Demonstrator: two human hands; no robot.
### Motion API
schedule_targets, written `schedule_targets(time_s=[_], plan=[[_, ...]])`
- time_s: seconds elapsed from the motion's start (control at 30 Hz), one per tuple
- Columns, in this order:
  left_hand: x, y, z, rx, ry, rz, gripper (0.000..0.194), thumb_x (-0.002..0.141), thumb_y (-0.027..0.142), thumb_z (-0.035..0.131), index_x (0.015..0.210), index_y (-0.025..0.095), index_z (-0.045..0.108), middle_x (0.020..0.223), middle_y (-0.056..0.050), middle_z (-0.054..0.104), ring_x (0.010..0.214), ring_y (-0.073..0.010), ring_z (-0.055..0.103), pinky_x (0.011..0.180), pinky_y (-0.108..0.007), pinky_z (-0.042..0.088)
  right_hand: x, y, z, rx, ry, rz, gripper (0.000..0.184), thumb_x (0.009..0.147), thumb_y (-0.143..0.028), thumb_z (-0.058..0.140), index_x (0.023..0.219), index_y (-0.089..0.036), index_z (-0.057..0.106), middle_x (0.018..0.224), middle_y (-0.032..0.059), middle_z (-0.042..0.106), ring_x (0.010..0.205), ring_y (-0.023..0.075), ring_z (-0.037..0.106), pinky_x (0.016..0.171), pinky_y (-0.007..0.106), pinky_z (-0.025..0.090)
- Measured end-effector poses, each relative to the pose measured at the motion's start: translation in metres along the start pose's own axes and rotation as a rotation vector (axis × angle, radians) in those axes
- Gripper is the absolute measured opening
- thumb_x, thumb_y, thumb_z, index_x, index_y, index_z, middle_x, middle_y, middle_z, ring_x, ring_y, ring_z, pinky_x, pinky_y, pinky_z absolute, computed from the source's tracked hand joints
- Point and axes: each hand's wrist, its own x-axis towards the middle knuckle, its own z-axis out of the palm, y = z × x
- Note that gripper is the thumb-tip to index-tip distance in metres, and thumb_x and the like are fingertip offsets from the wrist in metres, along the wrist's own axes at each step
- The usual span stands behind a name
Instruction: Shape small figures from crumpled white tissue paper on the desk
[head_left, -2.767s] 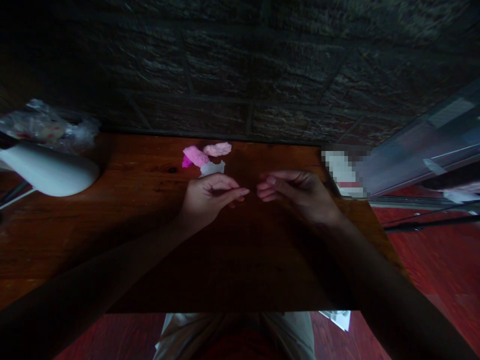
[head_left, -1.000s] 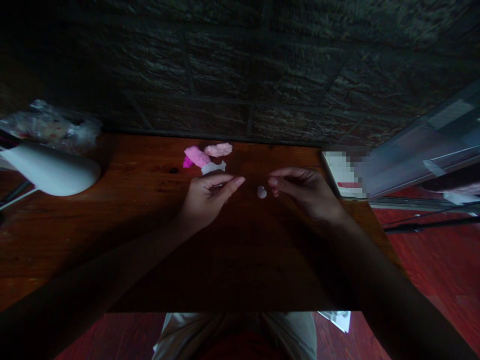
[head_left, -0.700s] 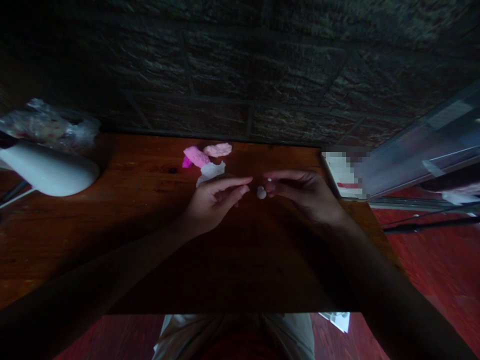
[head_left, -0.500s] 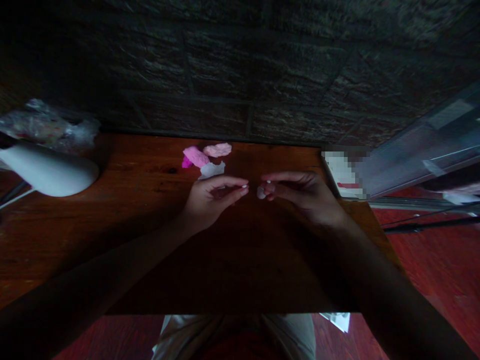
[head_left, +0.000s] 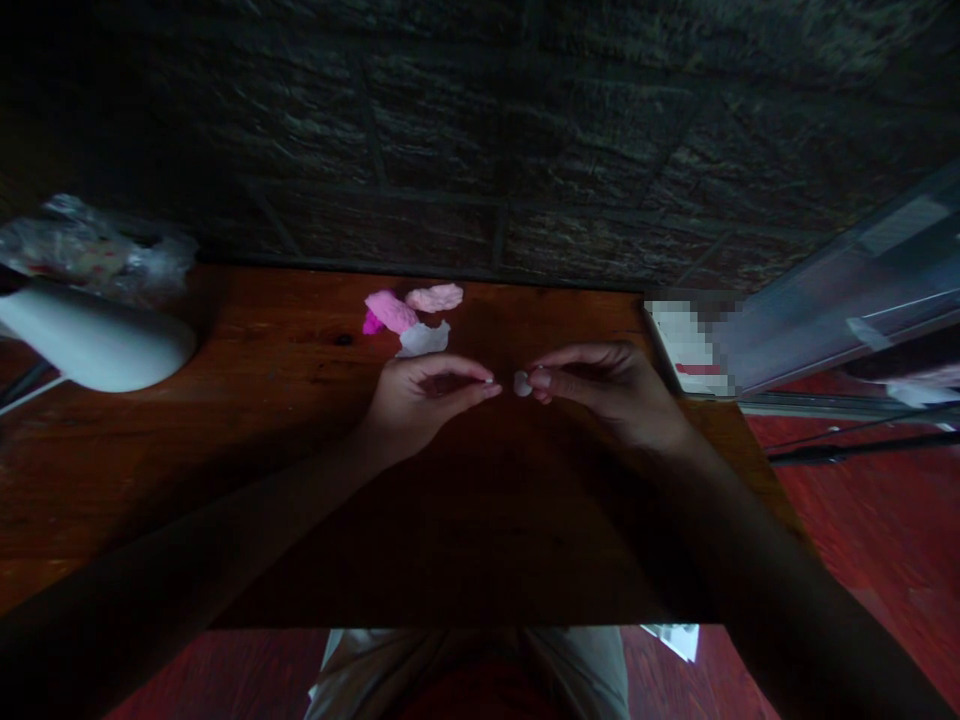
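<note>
Over the middle of the wooden table (head_left: 480, 520), my left hand (head_left: 416, 405) is closed in a pinch, with a tiny white bit (head_left: 489, 380) at its fingertips. Facing it across a small gap, my right hand (head_left: 619, 395) pinches a small, pale, roundish piece (head_left: 522, 384) between thumb and fingers. What the piece is made of is too dim to tell. Just beyond my left hand lies a torn white scrap (head_left: 424, 340). Behind it sit a rough pink lump (head_left: 391, 311), a paler pink lump (head_left: 435, 298) and a bright magenta one (head_left: 371, 322).
A white lamp-like object (head_left: 105, 340) with a cord and a crumpled clear plastic bag (head_left: 97, 250) stand at the left. A pale box (head_left: 690, 350), partly blurred out, is at the right rear corner. A dark stone wall (head_left: 450, 130) closes off the back.
My left fingertips have dipped slightly, with the white bit still between them. My right fingers have closed a little more around the pale piece. The lumps have stayed put.
</note>
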Motion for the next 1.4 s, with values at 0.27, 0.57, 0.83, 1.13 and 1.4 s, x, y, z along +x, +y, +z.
schedule_targets(time_s=[0.27, 0.57, 0.83, 1.13, 1.4], plan=[[0.0004, -0.0031, -0.0004, -0.044, -0.056, -0.044, 0.018, 0.084, 0.032, 0.079, 0.095, 0.018, 0.080, 0.094, -0.008, 0.084, 0.073, -0.0174, 0.076, 0.055, -0.025, 0.060, 0.0005, -0.0005, 0.0000, 0.003, -0.030, -0.010, 0.014, 0.080, -0.029, 0.089, 0.094, -0.026, 0.086, 0.088, 0.0025, 0.083, 0.075, 0.0148, 0.072, 0.070, 0.029, 0.060], [0.0004, 0.0003, 0.0007, -0.085, -0.096, -0.045, 0.017, 0.090, 0.034, 0.072, 0.093, 0.017, 0.073, 0.091, -0.009, 0.083, 0.068, -0.0159, 0.074, 0.053, -0.025, 0.058, -0.0003, 0.0013, -0.0008, 0.014, -0.035, 0.002, 0.016, 0.082, -0.031, 0.088, 0.096, -0.024, 0.084, 0.090, 0.0029, 0.082, 0.075, 0.0146, 0.072, 0.071, 0.029, 0.059], [0.0005, -0.0003, 0.0004, -0.081, -0.101, -0.064, 0.014, 0.084, 0.031, 0.078, 0.083, 0.018, 0.073, 0.078, -0.005, 0.080, 0.061, -0.0143, 0.070, 0.054, -0.025, 0.057, -0.0009, -0.0026, 0.0015, -0.010, -0.011, 0.031, 0.028, 0.089, -0.048, 0.078, 0.089, -0.021, 0.084, 0.088, 0.0053, 0.081, 0.073, 0.0144, 0.071, 0.072, 0.029, 0.059], [0.0023, 0.0010, -0.0005, -0.084, -0.084, -0.068, 0.016, 0.083, 0.032, 0.080, 0.081, 0.018, 0.073, 0.076, -0.005, 0.079, 0.058, -0.0138, 0.069, 0.055, -0.027, 0.058, 0.0000, 0.0001, -0.0011, 0.015, -0.010, -0.002, 0.017, 0.082, -0.026, 0.087, 0.099, -0.026, 0.085, 0.086, 0.0012, 0.081, 0.073, 0.0135, 0.070, 0.070, 0.028, 0.058], [0.0020, -0.0012, 0.0004, -0.084, -0.078, -0.036, 0.018, 0.092, 0.031, 0.071, 0.099, 0.015, 0.075, 0.093, -0.009, 0.084, 0.061, -0.0136, 0.071, 0.052, -0.025, 0.057, 0.0028, 0.0006, -0.0021, 0.087, 0.040, 0.004, 0.018, 0.086, -0.039, 0.083, 0.095, -0.024, 0.085, 0.081, 0.0022, 0.080, 0.069, 0.0127, 0.071, 0.067, 0.026, 0.057]])
